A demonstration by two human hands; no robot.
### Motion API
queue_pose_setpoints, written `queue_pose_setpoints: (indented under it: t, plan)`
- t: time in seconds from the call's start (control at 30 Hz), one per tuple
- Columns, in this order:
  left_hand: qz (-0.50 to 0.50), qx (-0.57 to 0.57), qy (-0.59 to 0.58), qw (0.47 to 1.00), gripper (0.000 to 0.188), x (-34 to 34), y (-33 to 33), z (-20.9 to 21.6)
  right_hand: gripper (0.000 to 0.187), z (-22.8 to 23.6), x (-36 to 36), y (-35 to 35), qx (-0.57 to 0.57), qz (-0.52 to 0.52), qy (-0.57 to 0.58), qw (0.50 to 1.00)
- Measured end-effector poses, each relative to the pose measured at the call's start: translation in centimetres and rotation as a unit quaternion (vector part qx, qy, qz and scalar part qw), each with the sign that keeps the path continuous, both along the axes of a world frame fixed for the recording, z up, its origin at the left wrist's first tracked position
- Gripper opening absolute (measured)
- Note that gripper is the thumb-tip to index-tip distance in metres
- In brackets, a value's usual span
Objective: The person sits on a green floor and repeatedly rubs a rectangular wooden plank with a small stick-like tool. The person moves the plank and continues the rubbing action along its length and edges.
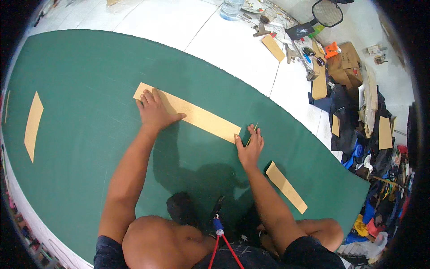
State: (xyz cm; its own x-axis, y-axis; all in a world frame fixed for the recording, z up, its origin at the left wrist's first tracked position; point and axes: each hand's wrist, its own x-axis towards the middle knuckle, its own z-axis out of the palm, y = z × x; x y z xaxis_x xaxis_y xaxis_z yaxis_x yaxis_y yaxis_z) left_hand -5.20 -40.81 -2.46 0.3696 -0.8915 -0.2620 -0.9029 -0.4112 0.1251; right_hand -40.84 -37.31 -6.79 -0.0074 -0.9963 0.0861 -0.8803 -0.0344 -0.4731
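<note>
A long tan cardboard strip (201, 116) lies aslant on the dark green sheet (80, 134). My left hand (153, 111) rests open near the strip's upper left end, fingers on it and thumb spread along its lower edge. At the opposite end is my right hand (251, 149), its thumb touching the strip's corner. A slim yellowish pen-like stick (256, 127) pokes out between the fingers of that hand. Its exact kind is too small to make out.
One shorter tan strip (286, 188) lies right of my right forearm, another (33, 127) far left. White tiles (233, 58) border the green sheet. Clips, a cardboard box (349, 56), a mesh racket (327, 12) and piled fabrics crowd the right side. My bent legs (161, 242) are close in front.
</note>
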Motion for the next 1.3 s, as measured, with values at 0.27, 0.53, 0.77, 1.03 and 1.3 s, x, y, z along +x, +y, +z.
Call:
queue_pose_setpoints:
  t: [0.27,0.53,0.77,1.03,1.3]
  plan:
    - [-0.006,0.053,-0.026,0.998,0.146,0.6,-1.4,0.4,0.059,2.3,2.1,-3.3,-0.017,-0.062,-0.136,0.989]
    - [0.019,0.045,0.007,0.999,0.147,-0.2,-1.9,1.0,0.038,4.0,15.3,-10.5,0.082,0.11,-0.231,0.963]
    - [0.012,0.078,-0.026,0.997,0.139,0.3,-1.9,-0.9,0.028,3.2,29.6,-12.7,0.129,0.241,-0.291,0.917]
    - [0.011,0.037,0.011,0.999,0.13,0.1,-1.4,-0.4,0.026,2.2,34.0,-13.6,0.101,0.285,-0.269,0.915]
    - [0.021,0.026,0.044,0.998,0.098,0.6,-1.1,0.5,0.024,2.2,34.3,-13.4,0.096,0.293,-0.244,0.92]
